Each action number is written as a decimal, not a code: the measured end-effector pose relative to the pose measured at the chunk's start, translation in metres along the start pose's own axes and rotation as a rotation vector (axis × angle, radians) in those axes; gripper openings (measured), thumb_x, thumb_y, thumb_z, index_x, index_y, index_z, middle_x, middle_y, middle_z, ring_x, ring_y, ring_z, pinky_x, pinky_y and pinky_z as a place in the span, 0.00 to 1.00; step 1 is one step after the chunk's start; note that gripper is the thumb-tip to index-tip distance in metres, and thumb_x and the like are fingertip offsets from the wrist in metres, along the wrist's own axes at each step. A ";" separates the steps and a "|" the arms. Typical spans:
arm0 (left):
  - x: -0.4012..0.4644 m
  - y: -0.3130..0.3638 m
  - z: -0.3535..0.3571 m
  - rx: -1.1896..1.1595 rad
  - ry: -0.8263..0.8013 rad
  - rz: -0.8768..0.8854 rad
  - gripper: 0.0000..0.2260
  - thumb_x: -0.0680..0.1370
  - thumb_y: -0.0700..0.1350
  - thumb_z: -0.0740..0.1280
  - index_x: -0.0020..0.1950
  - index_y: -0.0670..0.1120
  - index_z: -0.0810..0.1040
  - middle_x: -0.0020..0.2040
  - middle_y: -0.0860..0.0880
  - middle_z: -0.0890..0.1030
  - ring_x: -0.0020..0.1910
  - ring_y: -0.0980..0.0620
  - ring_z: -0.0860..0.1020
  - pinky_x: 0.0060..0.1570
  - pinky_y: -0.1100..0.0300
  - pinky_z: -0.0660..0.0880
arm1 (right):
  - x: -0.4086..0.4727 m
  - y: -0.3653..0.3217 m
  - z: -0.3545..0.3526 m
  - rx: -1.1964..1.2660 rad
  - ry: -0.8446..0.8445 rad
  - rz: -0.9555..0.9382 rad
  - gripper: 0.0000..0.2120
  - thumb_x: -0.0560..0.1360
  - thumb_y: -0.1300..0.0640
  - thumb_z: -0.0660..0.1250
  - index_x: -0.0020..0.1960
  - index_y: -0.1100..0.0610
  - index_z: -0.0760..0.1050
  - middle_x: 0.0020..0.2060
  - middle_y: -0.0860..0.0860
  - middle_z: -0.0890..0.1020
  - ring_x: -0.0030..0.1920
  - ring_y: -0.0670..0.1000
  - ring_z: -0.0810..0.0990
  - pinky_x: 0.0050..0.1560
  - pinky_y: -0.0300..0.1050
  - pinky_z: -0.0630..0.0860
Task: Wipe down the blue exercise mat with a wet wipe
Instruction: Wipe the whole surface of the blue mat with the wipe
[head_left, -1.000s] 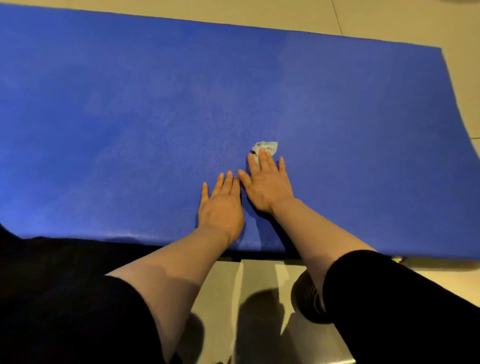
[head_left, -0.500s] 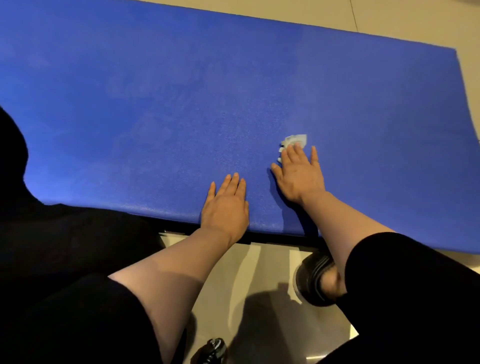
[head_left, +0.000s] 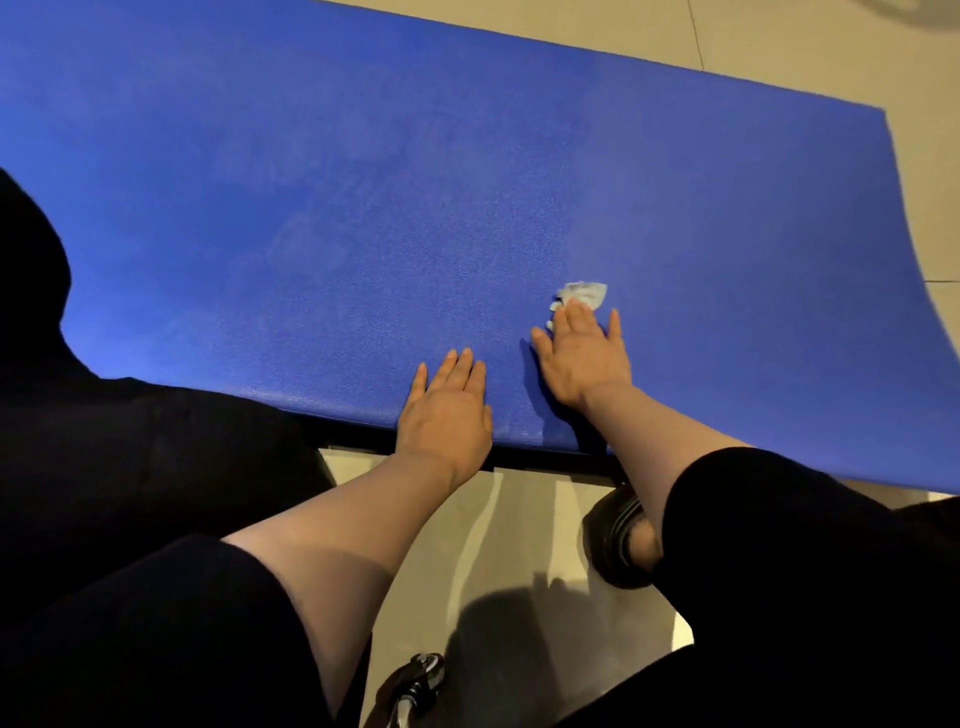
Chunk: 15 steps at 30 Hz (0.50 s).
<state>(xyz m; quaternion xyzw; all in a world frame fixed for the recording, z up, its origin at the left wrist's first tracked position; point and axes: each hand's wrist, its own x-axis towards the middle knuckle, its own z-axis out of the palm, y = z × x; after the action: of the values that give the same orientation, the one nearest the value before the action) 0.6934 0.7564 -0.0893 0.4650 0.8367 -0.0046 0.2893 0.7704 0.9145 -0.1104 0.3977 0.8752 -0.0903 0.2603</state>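
Head view: the blue exercise mat (head_left: 467, 218) fills the upper frame on a pale tiled floor (head_left: 519, 519), its far right corner toward 1 o'clock. A black sandal (head_left: 618, 540) sits at 5 o'clock by the mat's near edge; a dark shiny object (head_left: 415, 680) at 6 o'clock is unclear. The left hand (head_left: 449, 410) lies flat at the near edge, fingers straight and close. The right hand (head_left: 584, 353), fingers extended, presses the crumpled wet wipe (head_left: 584, 295) onto the mat. Since earlier, the right hand and wipe have slid rightward, apart from the left.
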 end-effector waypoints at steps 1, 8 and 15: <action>-0.003 -0.001 0.001 0.003 -0.005 0.001 0.25 0.85 0.48 0.50 0.80 0.45 0.47 0.80 0.49 0.46 0.79 0.52 0.43 0.76 0.51 0.39 | -0.004 -0.008 0.000 0.013 -0.012 -0.002 0.32 0.83 0.42 0.42 0.79 0.62 0.48 0.79 0.56 0.49 0.78 0.52 0.45 0.75 0.55 0.37; -0.020 -0.005 0.000 0.033 -0.020 -0.006 0.25 0.84 0.49 0.51 0.80 0.46 0.46 0.80 0.49 0.45 0.79 0.52 0.44 0.76 0.51 0.40 | -0.027 -0.014 -0.003 -0.083 -0.081 -0.339 0.30 0.83 0.43 0.44 0.79 0.60 0.43 0.79 0.54 0.45 0.78 0.50 0.42 0.76 0.51 0.37; -0.030 -0.008 -0.002 0.045 -0.044 0.000 0.26 0.84 0.47 0.51 0.80 0.45 0.47 0.80 0.48 0.45 0.79 0.51 0.44 0.76 0.50 0.41 | -0.052 -0.012 0.005 0.005 -0.127 -0.210 0.33 0.83 0.42 0.44 0.79 0.63 0.43 0.78 0.58 0.43 0.78 0.53 0.40 0.76 0.49 0.36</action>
<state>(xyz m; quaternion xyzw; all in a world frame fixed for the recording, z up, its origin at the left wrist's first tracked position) 0.6982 0.7294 -0.0751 0.4714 0.8298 -0.0337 0.2970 0.7918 0.8706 -0.0881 0.2980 0.8936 -0.1443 0.3031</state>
